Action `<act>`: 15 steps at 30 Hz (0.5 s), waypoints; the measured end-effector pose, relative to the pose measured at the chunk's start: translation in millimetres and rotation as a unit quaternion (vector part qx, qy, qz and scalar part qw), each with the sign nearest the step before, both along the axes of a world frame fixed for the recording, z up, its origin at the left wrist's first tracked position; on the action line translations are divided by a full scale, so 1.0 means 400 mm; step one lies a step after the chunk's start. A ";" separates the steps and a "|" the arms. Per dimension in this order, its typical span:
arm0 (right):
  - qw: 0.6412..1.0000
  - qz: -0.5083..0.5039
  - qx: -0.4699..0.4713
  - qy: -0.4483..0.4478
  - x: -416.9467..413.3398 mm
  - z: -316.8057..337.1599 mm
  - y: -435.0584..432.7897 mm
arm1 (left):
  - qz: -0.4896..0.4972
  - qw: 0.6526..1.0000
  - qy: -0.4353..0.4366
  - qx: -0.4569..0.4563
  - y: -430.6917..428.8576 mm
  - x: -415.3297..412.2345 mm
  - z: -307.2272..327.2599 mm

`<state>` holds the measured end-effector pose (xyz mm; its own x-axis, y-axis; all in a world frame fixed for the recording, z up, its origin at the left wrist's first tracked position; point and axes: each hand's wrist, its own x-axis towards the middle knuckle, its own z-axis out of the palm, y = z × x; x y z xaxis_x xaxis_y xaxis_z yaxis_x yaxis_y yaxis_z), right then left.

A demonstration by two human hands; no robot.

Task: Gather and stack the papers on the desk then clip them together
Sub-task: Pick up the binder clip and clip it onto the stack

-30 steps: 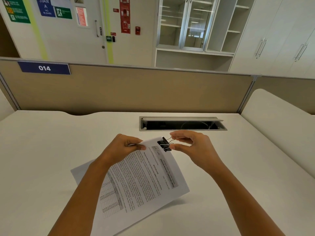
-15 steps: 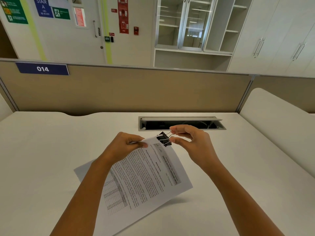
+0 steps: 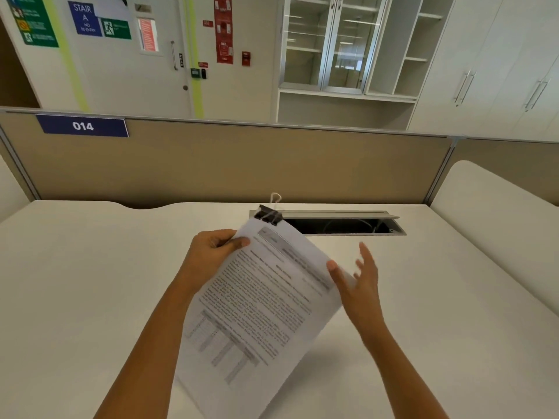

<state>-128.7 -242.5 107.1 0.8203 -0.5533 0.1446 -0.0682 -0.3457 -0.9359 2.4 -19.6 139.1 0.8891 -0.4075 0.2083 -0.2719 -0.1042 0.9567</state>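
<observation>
My left hand [image 3: 211,255] pinches the stack of printed papers [image 3: 263,306] near its top left edge, thumb on the front sheet and fingers curled behind, so the whole stack hangs tilted in the air above the white worktop [image 3: 75,282]. The black binder clip [image 3: 268,214] sits on the top corner of the stack, just above and to the right of my left thumb, with one wire handle sticking up and the other lying against the page. My right hand [image 3: 358,285] is spread wide and holds nothing; only the thumb tip touches the right edge of the papers, while the fingers fan out away from them.

From the look of it, the clipping is done and what remains is setting the bundle down. The risks I see are these. The clip bites only one corner, so if the sheets under it are not square, the lower ones could splay or slide out when I lower the stack. My left pinch carries all the weight at one edge, and the far corner sags; a loose grip would let the papers swing or crease. The open cable slot [image 3: 338,225] lies just beyond my right hand, and the clip's corner hangs near it, so a careless push forward could snag there.
</observation>
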 end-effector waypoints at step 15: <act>0.964 0.146 0.216 0.055 0.046 -0.172 0.126 | 0.277 0.951 0.125 -0.064 0.041 0.145 -0.049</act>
